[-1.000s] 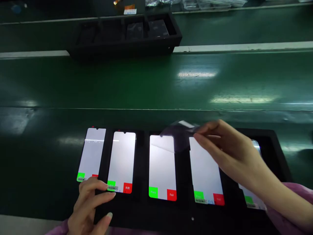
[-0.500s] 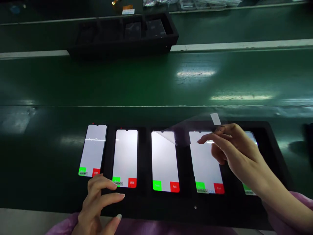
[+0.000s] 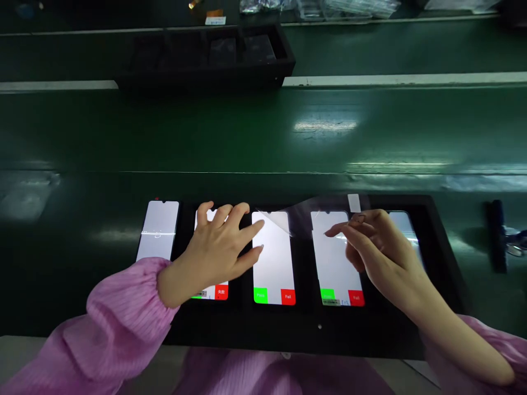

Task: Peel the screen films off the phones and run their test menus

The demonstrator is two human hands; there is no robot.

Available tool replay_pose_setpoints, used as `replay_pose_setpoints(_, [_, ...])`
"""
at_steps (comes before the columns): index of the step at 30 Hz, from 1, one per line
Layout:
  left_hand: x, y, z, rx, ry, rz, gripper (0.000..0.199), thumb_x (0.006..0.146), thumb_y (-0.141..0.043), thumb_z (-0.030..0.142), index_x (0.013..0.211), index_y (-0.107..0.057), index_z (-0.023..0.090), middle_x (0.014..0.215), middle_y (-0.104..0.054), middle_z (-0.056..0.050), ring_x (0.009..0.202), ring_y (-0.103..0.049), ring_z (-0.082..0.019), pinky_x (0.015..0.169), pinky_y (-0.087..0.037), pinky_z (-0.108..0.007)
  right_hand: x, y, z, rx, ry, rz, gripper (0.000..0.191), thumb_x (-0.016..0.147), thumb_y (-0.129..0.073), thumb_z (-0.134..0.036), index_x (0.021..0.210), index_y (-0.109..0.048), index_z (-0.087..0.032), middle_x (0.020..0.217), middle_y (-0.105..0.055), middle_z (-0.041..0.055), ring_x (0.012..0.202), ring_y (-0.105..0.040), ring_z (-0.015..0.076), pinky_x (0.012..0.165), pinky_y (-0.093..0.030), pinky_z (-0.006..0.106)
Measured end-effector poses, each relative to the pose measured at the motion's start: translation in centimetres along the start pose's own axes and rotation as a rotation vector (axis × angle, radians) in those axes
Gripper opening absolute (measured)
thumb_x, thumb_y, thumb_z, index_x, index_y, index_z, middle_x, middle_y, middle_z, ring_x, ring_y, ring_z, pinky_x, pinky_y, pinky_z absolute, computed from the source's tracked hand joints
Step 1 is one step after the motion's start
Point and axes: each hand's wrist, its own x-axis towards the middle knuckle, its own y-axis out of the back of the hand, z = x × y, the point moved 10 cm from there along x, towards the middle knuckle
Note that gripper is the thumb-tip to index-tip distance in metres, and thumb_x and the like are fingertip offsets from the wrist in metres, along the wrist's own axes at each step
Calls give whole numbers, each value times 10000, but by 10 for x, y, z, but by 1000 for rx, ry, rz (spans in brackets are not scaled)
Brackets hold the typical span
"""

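My right hand pinches a clear protective film near its white tab, above the fourth phone. The film's far corner reaches the top of the middle phone, whose lit screen shows a green Pass box and a red Fail box. Over the second phone my left hand is open, fingers spread, with thumb and forefinger close to the middle phone's left edge. Whether they touch it I cannot tell. My left arm hides the lower part of the leftmost phone.
The phones sit in a row in a black tray on a green bench. A fifth phone is partly behind my right hand. Farther back stands a black compartment box, with plastic bags beyond. A dark-handled object lies at right.
My left hand has moved up and right from the tray's front edge to over the second phone, its fingers spreading. The right hand keeps its pinch on the film. The view has shifted slightly.
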Motion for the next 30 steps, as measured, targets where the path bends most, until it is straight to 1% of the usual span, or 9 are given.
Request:
replay_pose_setpoints(5, [14, -5, 1, 221, -23, 44, 406, 1031, -510, 399, 1317, -709, 192, 1284, -677, -161, 1074, -586, -314, 1009, -385, -572, -4, -2, 3, -18, 8, -32, 353, 998, -628, -583, 977, -468, -269, 948, -733, 26, 470, -455, 79, 392, -399, 234])
replay_pose_setpoints(9, [0, 17, 6, 243, -87, 164, 340, 1019, -538, 361, 1239, -726, 183, 1204, -722, -107, 1019, -600, -266, 994, -389, -512, -4, -2, 5, -43, 2, -45, 340, 999, -622, -583, 995, -490, -270, 975, -736, 33, 480, -467, 86, 390, -408, 241])
replay_pose_setpoints(12, [-13, 35, -16, 193, -11, 222, 190, 987, -598, 315, 1017, -764, 227, 1100, -724, -74, 980, -603, -252, 948, -405, -497, -5, -3, 2, -55, 12, -43, 330, 988, -625, -577, 981, -489, -277, 960, -735, 24, 480, -466, 96, 389, -399, 254])
replay_pose_setpoints(14, [-20, 37, -43, 229, 117, 174, 178, 976, -612, 304, 927, -765, 227, 1103, -703, -96, 1020, -595, -289, 930, -413, -526, -6, -3, -1, -63, 20, -36, 321, 985, -626, -567, 970, -480, -282, 963, -735, 21, 484, -464, 102, 396, -400, 265])
replay_pose_setpoints(18, [-28, 27, -79, 212, 259, 72, 208, 983, -590, 306, 973, -783, 229, 1183, -666, -132, 1096, -562, -346, 933, -423, -582, -9, -7, -4, -89, 14, -39, 294, 998, -606, -550, 983, -478, -287, 1013, -736, 22, 474, -467, 101, 402, -408, 282])
replay_pose_setpoints(23, [-27, 21, -92, 123, 278, 73, 219, 979, -592, 346, 911, -761, 224, 1108, -671, -121, 1080, -571, -351, 902, -450, -575, -16, -15, -20, -172, 101, -56, 250, 1015, -587, -510, 996, -507, -273, 995, -714, 15, 471, -473, 88, 449, -414, 292])
replay_pose_setpoints(27, [-28, 20, -92, 137, 240, 21, 221, 979, -601, 342, 969, -792, 231, 1262, -676, -143, 1145, -567, -413, 924, -436, -665, -24, -32, -36, -309, 242, -142, 118, 1054, -552, -393, 1043, -541, -275, 609, -539, -88, 434, -459, 108, 495, -394, 289])
replay_pose_setpoints(28, [-28, 20, -92, 140, 232, 16, 217, 979, -604, 336, 986, -796, 235, 1290, -676, -142, 1158, -566, -419, 931, -433, -676, -26, -36, -40, -346, 279, -157, 94, 1054, -549, -366, 1051, -545, -272, 562, -491, -102, 425, -458, 112, 495, -387, 286])
replay_pose_setpoints(30, [-30, 20, -93, 118, 229, 19, 200, 978, -615, 326, 997, -798, 247, 1290, -688, -126, 1167, -572, -410, 938, -439, -668, -31, -43, -46, -414, 348, -168, 60, 1051, -536, -319, 1050, -542, -259, 617, -557, -87, 431, -484, 106, 480, -374, 282])
